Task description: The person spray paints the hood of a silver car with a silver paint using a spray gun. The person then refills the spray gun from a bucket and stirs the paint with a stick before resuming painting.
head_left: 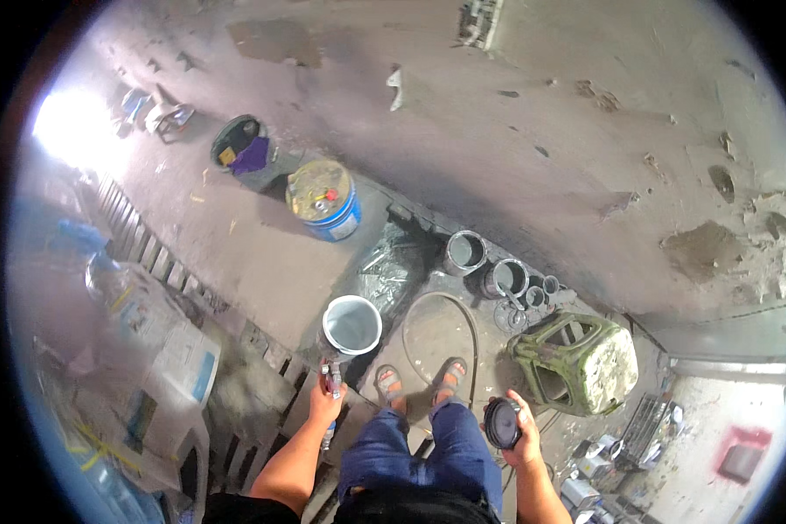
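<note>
My left hand [325,405] is closed around a spray gun [332,377], held upright just in front of a white bucket [327,330]. A short fitting shows under the fist. On the other side, my right hand [526,435] grips a round black lid [502,423] by its edge, with its ridged round face turned up. The two hands are well apart, one on each side of my knees. Greyish liquid or residue shows inside the white bucket, though I cannot tell how deep it is.
A paint-stained green stool [541,336] lies on its side at right. Several grey-stained cans [465,253] line the wall. A hose [474,341] curves by my feet. Beyond stand a blue pail [339,229] and a bin [221,144]. Wooden slats [153,258] run along the left.
</note>
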`<state>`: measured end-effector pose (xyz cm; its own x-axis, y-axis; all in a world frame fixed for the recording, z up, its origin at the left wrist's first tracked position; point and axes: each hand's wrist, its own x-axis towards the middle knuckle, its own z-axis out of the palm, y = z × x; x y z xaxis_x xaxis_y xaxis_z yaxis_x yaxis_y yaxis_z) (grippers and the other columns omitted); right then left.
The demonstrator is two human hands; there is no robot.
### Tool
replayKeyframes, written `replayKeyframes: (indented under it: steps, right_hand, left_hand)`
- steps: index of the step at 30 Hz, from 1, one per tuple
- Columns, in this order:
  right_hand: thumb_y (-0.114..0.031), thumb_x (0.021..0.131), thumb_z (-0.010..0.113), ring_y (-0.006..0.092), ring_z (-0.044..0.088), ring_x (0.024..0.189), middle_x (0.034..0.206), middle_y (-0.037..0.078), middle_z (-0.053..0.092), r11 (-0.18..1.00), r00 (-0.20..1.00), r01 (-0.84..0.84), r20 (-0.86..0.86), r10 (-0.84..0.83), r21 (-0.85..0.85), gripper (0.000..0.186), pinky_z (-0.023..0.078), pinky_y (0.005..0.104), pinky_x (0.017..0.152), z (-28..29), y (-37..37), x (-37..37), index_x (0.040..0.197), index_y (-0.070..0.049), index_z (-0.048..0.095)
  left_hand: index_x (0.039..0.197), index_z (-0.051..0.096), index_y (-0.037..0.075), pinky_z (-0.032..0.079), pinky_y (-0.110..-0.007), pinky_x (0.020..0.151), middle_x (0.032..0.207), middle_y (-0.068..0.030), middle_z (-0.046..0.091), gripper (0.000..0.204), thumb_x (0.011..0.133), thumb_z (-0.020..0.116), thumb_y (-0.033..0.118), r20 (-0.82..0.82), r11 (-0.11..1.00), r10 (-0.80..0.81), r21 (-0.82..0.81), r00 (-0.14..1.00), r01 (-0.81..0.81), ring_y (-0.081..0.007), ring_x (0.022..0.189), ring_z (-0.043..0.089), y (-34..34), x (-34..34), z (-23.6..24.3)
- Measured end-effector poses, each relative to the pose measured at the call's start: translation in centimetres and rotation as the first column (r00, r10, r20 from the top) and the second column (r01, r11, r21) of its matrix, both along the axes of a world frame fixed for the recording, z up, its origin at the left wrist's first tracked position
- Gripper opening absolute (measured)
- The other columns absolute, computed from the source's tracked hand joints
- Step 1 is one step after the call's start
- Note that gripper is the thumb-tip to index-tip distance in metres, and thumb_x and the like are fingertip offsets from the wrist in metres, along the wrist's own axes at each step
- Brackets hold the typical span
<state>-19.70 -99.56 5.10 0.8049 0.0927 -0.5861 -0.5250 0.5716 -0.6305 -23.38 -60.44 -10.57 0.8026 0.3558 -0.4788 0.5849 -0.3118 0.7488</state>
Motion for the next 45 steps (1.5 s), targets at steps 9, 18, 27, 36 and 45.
replayKeyframes:
  steps: [9, 18, 27, 36, 45]
  right_hand:
    - [-0.043, 0.077, 0.067, 0.0343, 0.057, 0.104, 0.118, 0.021, 0.053, 0.983, 0.978, 0.084, -0.204, -0.049, 0.165, 0.071, 0.051, 0.0473, 0.082, -11.0, -1.4, 0.4, 0.129, -0.005, 0.037]
    - [-0.034, 0.082, 0.062, 0.024, 0.057, 0.1, 0.119, 0.015, 0.053, 0.961, 0.946, 0.073, -0.323, 0.018, 0.266, 0.067, 0.048, 0.0352, 0.084, -17.6, -6.5, 1.7, 0.135, -0.001, 0.035]
    - [-0.037, 0.08, 0.065, 0.0334, 0.054, 0.111, 0.128, 0.025, 0.045, 0.931, 0.917, 0.247, -0.375, -0.136, 0.267, 0.07, 0.047, 0.0492, 0.091, -21.2, -11.9, 2.7, 0.132, -0.003, 0.033]
    - [-0.035, 0.081, 0.064, 0.0248, 0.058, 0.097, 0.116, 0.016, 0.054, 0.898, 0.899, 0.298, -0.41, -0.151, 0.322, 0.071, 0.049, 0.0378, 0.085, -21.8, -11.6, 3.3, 0.134, 0.0, 0.034]
    - [-0.039, 0.08, 0.065, 0.0247, 0.061, 0.09, 0.11, 0.015, 0.057, 0.916, 0.912, 0.249, -0.394, -0.113, 0.314, 0.073, 0.05, 0.0353, 0.081, -21.8, -11.4, 3.7, 0.134, 0.0, 0.034]
  left_hand:
    - [0.115, 0.046, 0.008, 0.045, -0.033, 0.075, 0.084, -0.0057, 0.056, 0.044, 0.075, 0.065, 0.011, -0.043, 0.993, -0.108, 0.052, 0.993, 0.11, -0.0192, 0.079, 0.055, -6.7, 14.4, -7.4]
    - [0.147, 0.006, 0.014, 0.043, -0.029, 0.076, 0.094, -0.0067, 0.057, 0.091, 0.075, 0.061, 0.008, -0.189, 0.976, -0.157, -0.181, 0.969, 0.123, -0.0168, 0.077, 0.053, -12.3, 24.2, -21.6]
    - [0.147, -0.002, 0.021, 0.047, -0.038, 0.078, 0.086, -0.0162, 0.065, 0.1, 0.076, 0.069, 0.021, -0.414, 0.886, -0.206, 0.306, 0.887, 0.349, -0.0301, 0.079, 0.062, -19.3, 30.2, -23.8]
    - [0.146, 0.0, 0.022, 0.047, -0.041, 0.082, 0.093, -0.0208, 0.065, 0.101, 0.075, 0.071, 0.021, -0.41, 0.805, -0.194, 0.452, 0.891, 0.383, -0.0353, 0.089, 0.062, -20.5, 31.8, -23.5]
    - [0.146, 0.002, 0.02, 0.047, -0.041, 0.081, 0.095, -0.0219, 0.065, 0.099, 0.075, 0.071, 0.021, -0.441, 0.805, -0.176, 0.45, 0.88, 0.386, -0.0351, 0.089, 0.063, -20.4, 32.1, -22.3]
